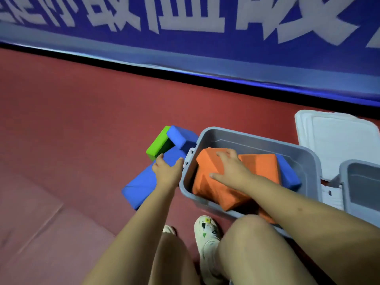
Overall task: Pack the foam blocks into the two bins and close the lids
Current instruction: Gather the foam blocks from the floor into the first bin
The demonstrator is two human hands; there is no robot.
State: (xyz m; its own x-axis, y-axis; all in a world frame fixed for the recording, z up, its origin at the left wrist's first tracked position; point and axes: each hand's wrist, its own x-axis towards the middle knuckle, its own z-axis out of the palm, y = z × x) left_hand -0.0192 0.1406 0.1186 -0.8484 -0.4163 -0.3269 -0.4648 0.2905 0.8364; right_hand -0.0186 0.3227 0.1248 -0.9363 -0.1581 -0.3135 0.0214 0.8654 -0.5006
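Head view, looking down over bare knees and a white shoe point(207, 241) on a red floor point(72, 124).

Landmark: the nearer grey bin point(308, 161), lid off. Inside it, two orange foam blocks point(261, 167) lie tilted, matte and soft-edged, one overlapping the other and filling the bin's near-left part. A blue block point(287, 173) is wedged against the bin's right wall, partly under the orange ones.

Right hand point(232, 171) lies on top of the leftmost orange block, fingers spread and bent over its upper edge, thumb along the near side; it grips the block.

Left of the bin, on the floor: a large blue block point(141, 186) lying flat, just beside the bin's left wall. Left hand point(167, 171) is over it, fingers apart and extended; contact cannot be told. Beyond that, a green block point(158, 142) and a smaller blue block point(181, 136) lean together, touching the bin's far-left corner.

Right of the bin: a second grey bin point(359, 182), cut off by the frame edge. Behind both, a white lid point(339, 140) lies flat.
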